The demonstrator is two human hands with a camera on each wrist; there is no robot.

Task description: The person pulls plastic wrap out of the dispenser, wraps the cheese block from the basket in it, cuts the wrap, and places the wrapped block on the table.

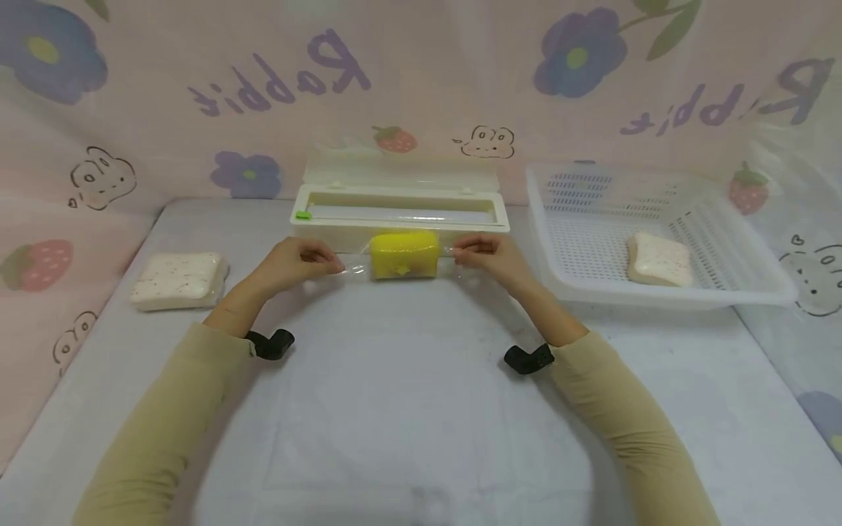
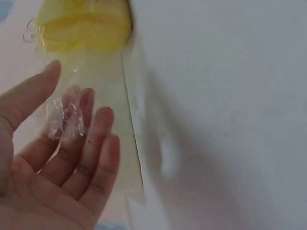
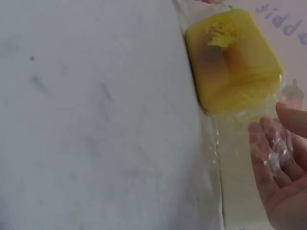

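A yellow, soft-looking block wrapped in clear cling film stands against the front of a white film dispenser. Loose film sticks out from both its ends. My left hand is at the left end, the film lying over its relaxed fingers, with the thumb apart from them. At the other end is my right hand. Crumpled film rests across its loosely bent fingers, and a gap shows between thumb and fingertips.
On the left lies a white speckled square block. A white perforated basket stands at the right, holding a similar speckled block. The dispenser's lid is raised, with a green piece at its left corner. A printed curtain hangs behind.
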